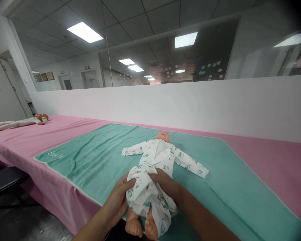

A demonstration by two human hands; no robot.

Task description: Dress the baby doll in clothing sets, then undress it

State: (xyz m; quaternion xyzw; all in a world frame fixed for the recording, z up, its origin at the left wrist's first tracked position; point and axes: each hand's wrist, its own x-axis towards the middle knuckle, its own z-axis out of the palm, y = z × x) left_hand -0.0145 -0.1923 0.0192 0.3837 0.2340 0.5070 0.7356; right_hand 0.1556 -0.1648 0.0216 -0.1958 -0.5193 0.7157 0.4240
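Observation:
A baby doll lies on its back on a green towel, its head toward the wall and its bare feet toward me. It wears a white printed jacket with both sleeves spread wide. White printed baby trousers are bunched around its hips and legs. My left hand grips the left side of the trousers, thumb on top. My right hand is closed on the trousers' upper right part near the waist; some of its fingers are hidden by cloth. Both feet stick out below the fabric.
A pink cloth covers the table beneath the towel. Another doll in white lies at the far left, with a small green-capped bottle by its head. A black chair stands at the left. Behind the table is a white wall with glass above.

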